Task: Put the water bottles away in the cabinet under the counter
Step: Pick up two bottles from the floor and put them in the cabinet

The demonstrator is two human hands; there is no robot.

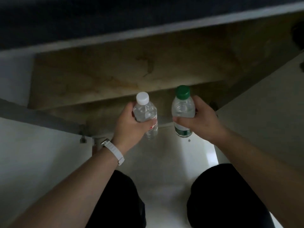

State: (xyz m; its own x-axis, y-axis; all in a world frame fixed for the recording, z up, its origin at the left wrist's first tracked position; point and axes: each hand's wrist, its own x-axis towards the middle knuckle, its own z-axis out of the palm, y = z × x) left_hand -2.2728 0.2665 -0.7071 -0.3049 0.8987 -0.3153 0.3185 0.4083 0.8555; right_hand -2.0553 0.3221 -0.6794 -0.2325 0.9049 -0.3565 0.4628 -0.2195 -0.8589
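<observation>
Wristband white, left wrist | left hand wrapped round white-capped water bottle | right hand wrapped round green-capped water bottle | bottles upright, side by side, not touching, held before open cabinet, stained interior

A glossy white floor fills the lower middle, with a small dark spot on it. Black trousers cover two bent knees either side. A white-strapped wristwatch circles one wrist
</observation>
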